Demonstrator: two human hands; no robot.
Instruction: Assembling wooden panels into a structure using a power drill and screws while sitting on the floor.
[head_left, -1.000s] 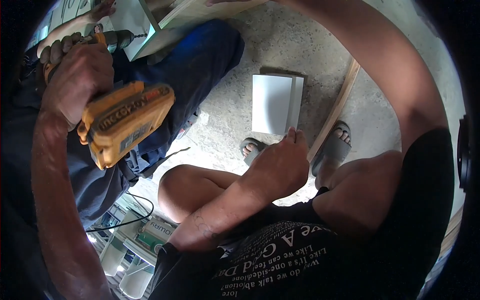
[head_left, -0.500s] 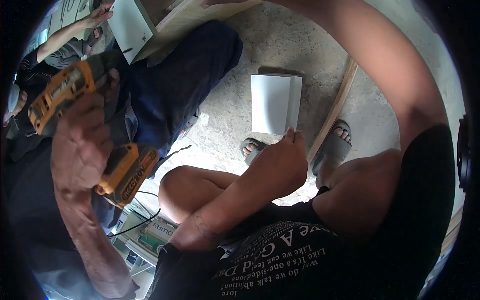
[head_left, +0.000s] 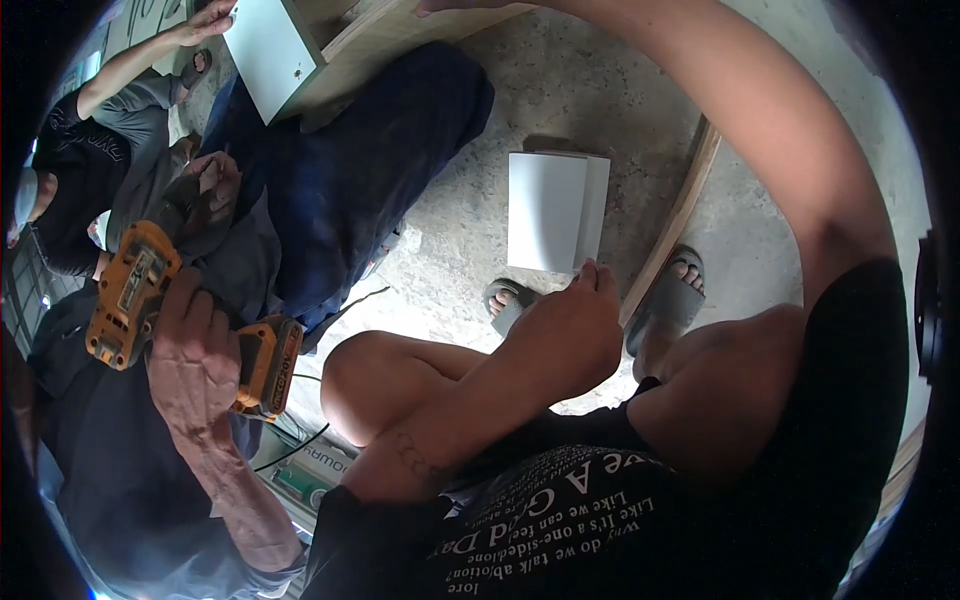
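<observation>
With my left hand (head_left: 570,335) curled empty by the white flat panel (head_left: 555,210) and my right hand (head_left: 445,6) too cropped to read on the far pale wooden board (head_left: 400,35), I judge the co-worker's yellow cordless drill (head_left: 140,300) on the left could swing into my bare knee (head_left: 360,375).

Bare grey concrete floor (head_left: 590,100) is seen all over, rough and speckled, lit by plain daylight. A long wood strip (head_left: 672,225) is laid across it at a slant. A pale wood board (head_left: 375,40) is seen up top, with a white panel (head_left: 265,50) propped beside it.
</observation>
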